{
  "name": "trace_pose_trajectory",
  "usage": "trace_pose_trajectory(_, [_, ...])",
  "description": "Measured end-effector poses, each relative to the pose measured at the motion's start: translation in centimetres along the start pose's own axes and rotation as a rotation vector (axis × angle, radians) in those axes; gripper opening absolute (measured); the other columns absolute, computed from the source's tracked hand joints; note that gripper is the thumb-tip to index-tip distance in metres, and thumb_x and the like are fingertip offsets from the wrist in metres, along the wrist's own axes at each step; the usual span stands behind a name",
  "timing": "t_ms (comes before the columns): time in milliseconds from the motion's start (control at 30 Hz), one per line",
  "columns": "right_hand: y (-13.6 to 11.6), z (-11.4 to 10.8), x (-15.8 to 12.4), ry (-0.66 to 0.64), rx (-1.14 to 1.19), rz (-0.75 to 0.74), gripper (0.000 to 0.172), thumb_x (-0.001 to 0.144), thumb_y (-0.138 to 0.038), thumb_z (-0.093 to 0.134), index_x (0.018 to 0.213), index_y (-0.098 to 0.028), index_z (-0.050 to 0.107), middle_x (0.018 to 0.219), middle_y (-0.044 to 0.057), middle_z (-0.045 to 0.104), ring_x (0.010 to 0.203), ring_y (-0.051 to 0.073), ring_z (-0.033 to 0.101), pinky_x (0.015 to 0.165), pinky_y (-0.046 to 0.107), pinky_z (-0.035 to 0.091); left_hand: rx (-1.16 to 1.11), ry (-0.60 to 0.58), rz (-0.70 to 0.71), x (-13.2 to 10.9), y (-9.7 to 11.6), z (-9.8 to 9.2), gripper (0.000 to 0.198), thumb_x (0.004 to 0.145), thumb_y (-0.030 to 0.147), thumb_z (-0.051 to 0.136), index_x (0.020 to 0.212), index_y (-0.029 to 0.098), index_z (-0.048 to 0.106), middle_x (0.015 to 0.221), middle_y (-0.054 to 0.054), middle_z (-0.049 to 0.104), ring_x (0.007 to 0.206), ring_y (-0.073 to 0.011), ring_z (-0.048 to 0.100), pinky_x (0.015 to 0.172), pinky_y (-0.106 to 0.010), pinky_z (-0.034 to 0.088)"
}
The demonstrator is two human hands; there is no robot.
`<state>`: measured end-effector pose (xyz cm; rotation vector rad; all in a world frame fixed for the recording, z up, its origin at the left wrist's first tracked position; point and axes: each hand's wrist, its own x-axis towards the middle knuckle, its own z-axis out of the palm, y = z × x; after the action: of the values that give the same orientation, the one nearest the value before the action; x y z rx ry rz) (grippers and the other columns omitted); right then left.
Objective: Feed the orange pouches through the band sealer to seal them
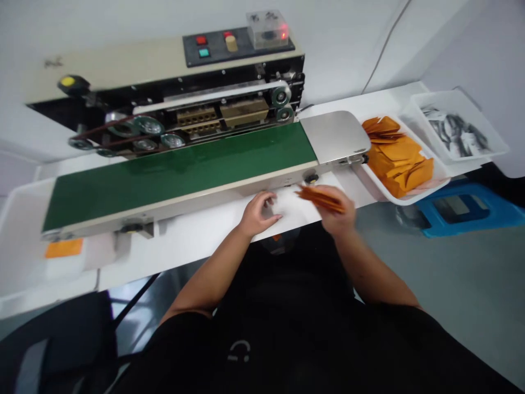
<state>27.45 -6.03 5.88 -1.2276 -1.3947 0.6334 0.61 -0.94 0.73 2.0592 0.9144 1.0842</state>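
A stack of orange packets [322,198] is gripped in my right hand [339,210], over the table's front edge below the machine's metal plate. To its left, my left hand [259,214] is held above the white table with thumb and fingers curved apart and nothing between them. Just behind both hands runs the green conveyor belt [184,169] of a band sealing machine [135,65]. More orange packets [396,158] lie heaped in a white bin [404,200] to the right of the belt.
At the far right, a second white bin [498,148] holds silver-grey packets [457,134]. A blue plastic stool [488,210] stands on the floor below. One orange packet [63,248] lies in a clear bin [24,219] under the belt's left end. A dark chair [61,334] is at lower left.
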Motion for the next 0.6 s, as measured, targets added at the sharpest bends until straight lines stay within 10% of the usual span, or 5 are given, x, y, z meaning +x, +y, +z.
trace_pose_trajectory(133, [1.2, 5.5, -1.9, -0.227, 0.115, -0.026, 0.029, 0.096, -0.038, 0.071, 0.123, -0.029, 0.07, 0.124, 0.006, 0.075, 0.115, 0.026, 0.074, 0.106, 0.046, 0.061, -0.036, 0.098, 0.099, -0.7, -0.5, 0.6, 0.104, 0.073, 0.059, 0.092, 0.155, 0.032, 0.034, 0.159, -0.022, 0.048, 0.137, -0.0344, 0.061, 0.108, -0.052, 0.055])
trace_pose_trajectory(300, [4.1, 7.3, -0.4, -0.355, -0.072, 0.073, 0.046, 0.084, -0.033, 0.079, 0.129, -0.025, 0.071, 0.125, 0.006, 0.075, 0.116, 0.028, 0.072, 0.105, 0.044, 0.058, 0.109, 0.052, -0.011, -1.0, -0.6, 0.5, 0.074, 0.087, 0.044, 0.082, 0.15, 0.027, 0.048, 0.146, -0.017, 0.063, 0.136, -0.0334, 0.064, 0.116, -0.052, 0.052])
trace_pose_trajectory(600, [5.7, 7.1, -1.1, -0.236, -0.172, -0.01, 0.028, 0.083, -0.043, 0.08, 0.102, -0.023, 0.075, 0.103, 0.01, 0.075, 0.103, 0.03, 0.071, 0.098, 0.049, 0.058, 0.189, 0.052, -0.142, -1.0, -0.9, 0.9, 0.058, 0.089, 0.046, 0.08, 0.139, 0.024, 0.061, 0.131, -0.013, 0.074, 0.118, -0.0302, 0.073, 0.106, -0.045, 0.059])
